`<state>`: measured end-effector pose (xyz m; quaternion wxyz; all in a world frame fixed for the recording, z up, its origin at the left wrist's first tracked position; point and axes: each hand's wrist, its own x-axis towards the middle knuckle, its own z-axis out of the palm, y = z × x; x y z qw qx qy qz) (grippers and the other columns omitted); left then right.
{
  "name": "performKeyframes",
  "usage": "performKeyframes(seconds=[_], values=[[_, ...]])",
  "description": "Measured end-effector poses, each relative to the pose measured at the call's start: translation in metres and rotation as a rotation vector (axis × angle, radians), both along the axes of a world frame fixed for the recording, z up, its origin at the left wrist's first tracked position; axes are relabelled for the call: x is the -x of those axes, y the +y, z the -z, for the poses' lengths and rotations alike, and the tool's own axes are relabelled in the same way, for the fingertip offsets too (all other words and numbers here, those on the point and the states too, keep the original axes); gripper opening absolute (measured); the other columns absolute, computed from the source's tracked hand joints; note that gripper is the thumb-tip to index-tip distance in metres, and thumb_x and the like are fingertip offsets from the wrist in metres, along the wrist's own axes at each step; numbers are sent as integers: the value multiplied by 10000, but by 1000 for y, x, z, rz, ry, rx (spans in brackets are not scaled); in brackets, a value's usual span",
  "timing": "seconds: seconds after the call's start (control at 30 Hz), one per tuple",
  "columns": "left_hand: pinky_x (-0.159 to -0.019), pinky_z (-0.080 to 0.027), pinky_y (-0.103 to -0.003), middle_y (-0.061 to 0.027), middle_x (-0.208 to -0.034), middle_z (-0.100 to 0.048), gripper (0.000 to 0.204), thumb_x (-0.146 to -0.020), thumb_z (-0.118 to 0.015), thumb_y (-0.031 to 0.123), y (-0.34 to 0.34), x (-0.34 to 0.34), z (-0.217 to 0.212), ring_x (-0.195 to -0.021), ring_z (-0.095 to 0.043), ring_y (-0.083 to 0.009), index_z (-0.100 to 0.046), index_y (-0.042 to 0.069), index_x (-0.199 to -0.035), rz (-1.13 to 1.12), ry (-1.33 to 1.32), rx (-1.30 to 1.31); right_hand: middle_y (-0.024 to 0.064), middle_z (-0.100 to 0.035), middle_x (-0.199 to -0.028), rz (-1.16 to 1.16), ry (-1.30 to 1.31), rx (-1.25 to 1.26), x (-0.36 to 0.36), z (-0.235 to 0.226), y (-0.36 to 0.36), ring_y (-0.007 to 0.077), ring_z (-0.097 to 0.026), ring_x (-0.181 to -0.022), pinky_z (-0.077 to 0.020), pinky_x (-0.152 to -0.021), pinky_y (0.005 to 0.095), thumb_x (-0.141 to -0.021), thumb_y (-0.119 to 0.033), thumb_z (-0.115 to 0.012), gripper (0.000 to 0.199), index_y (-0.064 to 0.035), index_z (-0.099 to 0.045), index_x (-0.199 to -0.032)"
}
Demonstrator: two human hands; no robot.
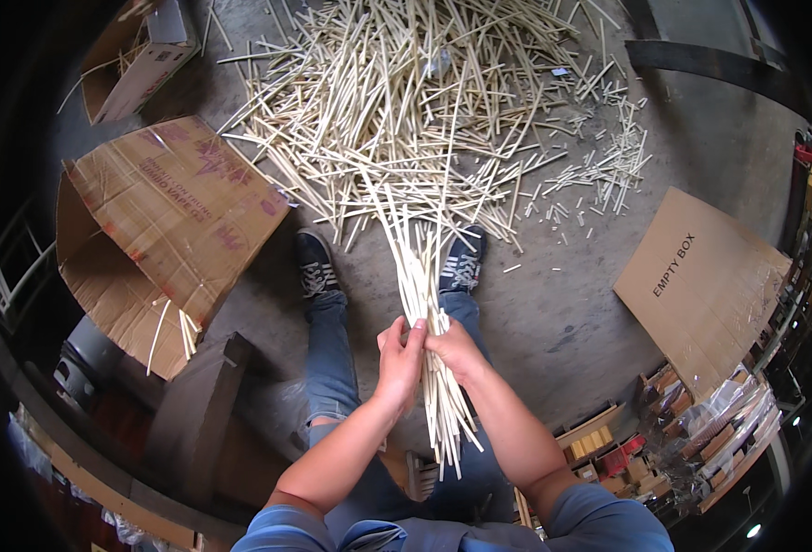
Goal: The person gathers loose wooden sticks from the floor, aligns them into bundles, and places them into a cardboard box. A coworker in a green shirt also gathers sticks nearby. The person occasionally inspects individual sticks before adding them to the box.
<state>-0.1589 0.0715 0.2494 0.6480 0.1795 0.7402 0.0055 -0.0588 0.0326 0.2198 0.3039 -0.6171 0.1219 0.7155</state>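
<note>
A bundle of thin pale sticks (415,276) runs lengthwise between my knees, its far ends fanning toward the pile. My left hand (400,357) is closed round the bundle from the left, thumb lying along the top. From the right, my right hand (455,350) also grips it, close beside the left. Below the hands the near ends of the sticks spread out over my lap. Beyond my shoes, a large heap of similar pale sticks (397,101) lies on the floor, pointing every way. Parts of my fingers are hidden behind the bundle.
An open cardboard box (185,202) lies tipped at the left with a few sticks in its mouth; another box (139,78) stands behind it. A cardboard box (700,285) stands right. Short broken pieces (608,170) litter the floor right of the heap. Dark beams (719,66) border the upper right.
</note>
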Motion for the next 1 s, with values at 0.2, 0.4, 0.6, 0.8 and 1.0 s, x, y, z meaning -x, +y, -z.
performKeyframes(seconds=[0.2,0.4,0.6,0.8,1.0], values=[[-755,-560,-361,-161,-1018,-654,510,-952,-570,429,26,32,14,-829,-666,-231,-536,-34,-1162,-359,-334,463,177,-671,-931,136,400,338,24,12,4,262,-691,-779,-577,-676,384,-878,-123,-601,266,68,-606,-1063],[-774,-569,-370,-158,-1001,-665,478,-951,-567,418,-2,44,7,-846,-680,-247,-566,-14,-1158,-399,-330,720,200,-670,-932,121,351,451,34,-8,-27,285,-699,-797,-591,-679,396,-915,-139,-581,290,84,-577,-1100],[-837,-560,-409,-163,-1011,-673,515,-943,-550,477,-13,45,27,-915,-677,-254,-589,2,-1135,-390,-371,803,202,-659,-991,153,330,430,37,12,-47,284,-688,-813,-592,-689,403,-936,-111,-536,267,71,-566,-1129],[-764,-593,-421,-144,-914,-698,475,-974,-488,469,2,68,130,-806,-702,-253,-622,18,-1036,-383,-390,727,153,-682,-837,96,520,471,54,125,-23,281,-685,-713,-586,-662,417,-900,-185,-599,194,1,-635,-942],[-685,-593,-419,-136,-863,-697,426,-968,-510,443,3,68,194,-721,-691,-258,-633,36,-996,-343,-337,747,148,-685,-843,1,519,469,55,181,-12,296,-687,-723,-587,-698,460,-913,-232,-569,217,-23,-625,-919]])
